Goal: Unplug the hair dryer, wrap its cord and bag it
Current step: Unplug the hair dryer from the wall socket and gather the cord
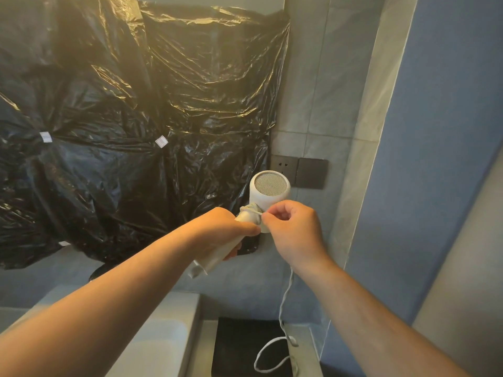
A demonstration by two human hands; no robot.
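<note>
I hold a white hair dryer [268, 191] up in front of the wall, its mesh intake facing me. My left hand [226, 227] grips its handle, which sticks out below my fist. My right hand [292, 229] pinches the white cord [284, 297] right beside the handle top, where a few turns of cord are wound around it. The rest of the cord hangs down under my right wrist and loops loosely near a black mat [245, 346] on the counter. The plug is out of the dark wall socket [284, 167].
Crinkled black plastic sheeting [136, 118] covers the wall on the left. A dark switch plate [311, 172] sits beside the socket on grey tiles. A pale sink basin [158, 341] lies below, and a blue wall [435, 159] closes the right side.
</note>
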